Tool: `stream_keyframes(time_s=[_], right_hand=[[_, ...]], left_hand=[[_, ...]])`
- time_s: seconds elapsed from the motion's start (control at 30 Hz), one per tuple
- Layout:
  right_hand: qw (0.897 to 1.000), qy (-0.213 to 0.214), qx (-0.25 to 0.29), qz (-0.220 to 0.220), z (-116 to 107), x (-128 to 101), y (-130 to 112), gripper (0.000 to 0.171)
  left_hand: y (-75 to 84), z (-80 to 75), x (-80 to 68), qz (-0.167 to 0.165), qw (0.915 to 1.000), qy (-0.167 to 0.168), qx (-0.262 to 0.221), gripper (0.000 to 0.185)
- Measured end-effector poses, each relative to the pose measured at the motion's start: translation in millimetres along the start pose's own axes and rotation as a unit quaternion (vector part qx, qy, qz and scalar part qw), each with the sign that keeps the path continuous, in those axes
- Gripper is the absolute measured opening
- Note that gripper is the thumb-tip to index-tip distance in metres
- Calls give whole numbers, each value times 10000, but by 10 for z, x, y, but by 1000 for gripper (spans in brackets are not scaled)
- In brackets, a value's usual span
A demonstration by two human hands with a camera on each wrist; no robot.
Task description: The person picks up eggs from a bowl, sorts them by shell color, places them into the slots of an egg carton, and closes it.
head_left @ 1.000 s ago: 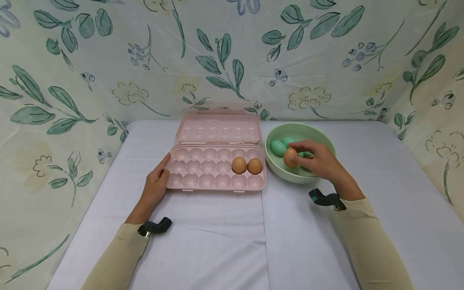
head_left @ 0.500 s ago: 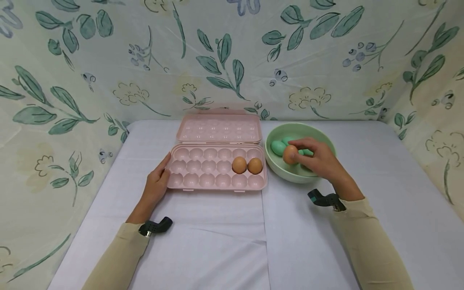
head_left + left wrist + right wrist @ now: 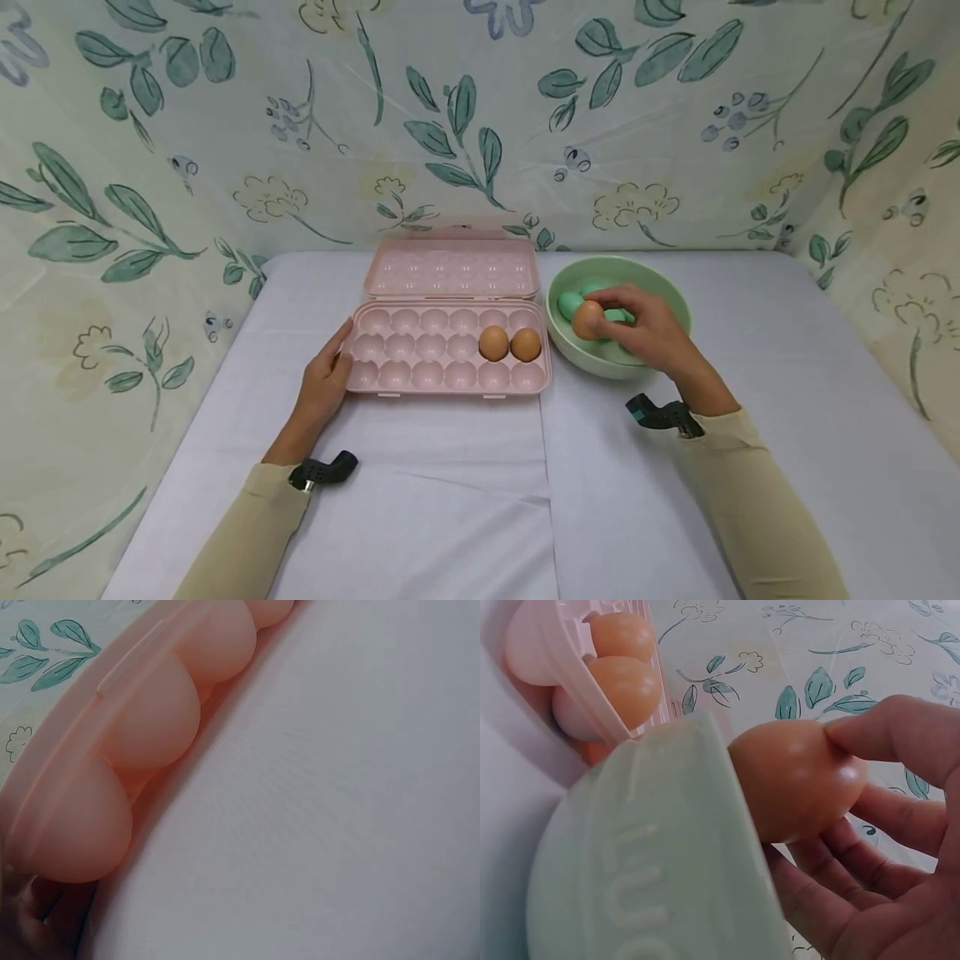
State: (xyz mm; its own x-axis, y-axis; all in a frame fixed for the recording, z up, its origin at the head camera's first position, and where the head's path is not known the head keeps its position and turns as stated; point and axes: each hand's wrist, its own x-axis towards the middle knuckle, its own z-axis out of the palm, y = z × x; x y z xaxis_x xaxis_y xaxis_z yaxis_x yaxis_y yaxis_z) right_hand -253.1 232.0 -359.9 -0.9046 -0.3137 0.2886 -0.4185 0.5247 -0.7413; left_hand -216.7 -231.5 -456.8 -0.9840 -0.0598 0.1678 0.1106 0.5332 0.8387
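Observation:
A pink egg carton lies open on the table, its lid folded back. Two brown eggs sit in its middle row at the right end. My left hand rests with straight fingers against the carton's left end. My right hand pinches a third brown egg above the left part of the green bowl. Teal eggs lie in the bowl, partly hidden by the hand.
The table is covered with a pale lilac cloth. Floral fabric walls close in the back and both sides. Black wrist mounts sit on both beige sleeves.
My right hand has lifted the brown egg slightly and carried it left, toward the carton side of the bowl. The left hand has stayed in place.

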Motion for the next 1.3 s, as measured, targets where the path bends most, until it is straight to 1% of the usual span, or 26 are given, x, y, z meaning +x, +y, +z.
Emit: stream_keyframes(time_s=[0.17, 0.27, 0.43, 0.57, 0.6, 0.67, 0.8, 0.83, 1.03, 1.2, 1.3], right_hand=[[9999, 20, 123, 51, 20, 14, -56, 37], [9997, 49, 204, 124, 36, 50, -107, 38], [9992, 81, 367, 100, 107, 123, -192, 37], [9984, 23, 566, 36, 153, 154, -428, 33], [9981, 14, 613, 5, 175, 173, -445, 33], [9969, 4, 777, -87, 222, 213, -458, 33], [9946, 13, 996, -306, 367, 312, -315, 32], [9941, -3, 1036, -330, 388, 331, -318, 32], [9932, -195, 1118, -240, 510, 432, -396, 32], [9921, -304, 1201, -213, 601, 521, -538, 34], [9910, -382, 1263, -236, 614, 530, -725, 32]], left_hand=[[-4, 0, -13, 55, 10000, -18, -10, 54], [3, 3, -9, 102, 9999, 7, -1, 55], [5, 4, -8, 208, 9998, 0, -48, 56], [12, -2, -10, 243, 9996, -14, -116, 56], [16, -4, -8, 236, 9996, -32, -126, 56], [23, -8, -9, 198, 9997, -69, -122, 56], [26, -12, -23, 141, 9998, -117, -62, 57], [27, -8, -21, 132, 9998, -104, -61, 57], [25, -1, -38, 31, 9999, -141, -65, 58], [20, -2, -35, 133, 9999, -100, -38, 57], [27, -4, -23, 181, 9998, -89, -56, 57]])
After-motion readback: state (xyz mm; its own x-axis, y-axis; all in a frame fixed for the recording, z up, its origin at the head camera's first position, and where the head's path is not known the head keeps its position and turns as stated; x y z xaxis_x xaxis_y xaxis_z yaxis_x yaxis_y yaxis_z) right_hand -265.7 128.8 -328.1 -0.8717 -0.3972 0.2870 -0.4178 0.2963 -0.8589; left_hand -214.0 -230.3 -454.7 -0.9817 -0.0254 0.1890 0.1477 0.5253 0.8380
